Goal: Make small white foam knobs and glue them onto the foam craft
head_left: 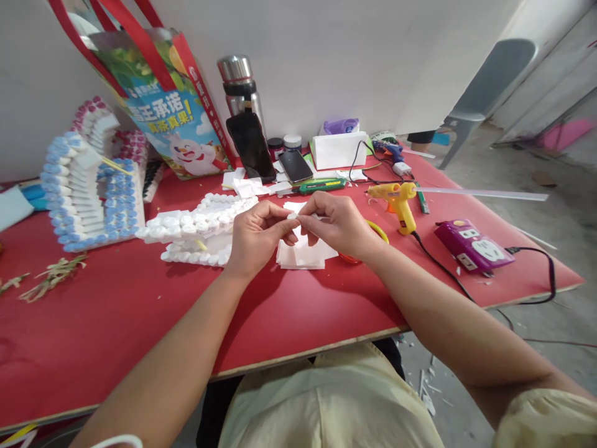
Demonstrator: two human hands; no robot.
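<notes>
Creased pale-yellow cloth (326, 404) spreads at six o'clock. Mid-view, above a smooth red tabletop (298, 314), my left grip (256, 239) and right grip (338, 221) pinch a tiny white piece (292, 216), mostly hidden by my own hold. Thin, flat white papers (304, 255) lie below; a knobbly white model (189, 225) sits at nine, a yellow glue gun (405, 210) at three.

Left hand (254, 239) and right hand (342, 224) partly cover a white piece (292, 216) too small to identify, a yellow loop (380, 231) lies partly hidden behind the right, and the top edge crops red bag handles (135, 40).
</notes>
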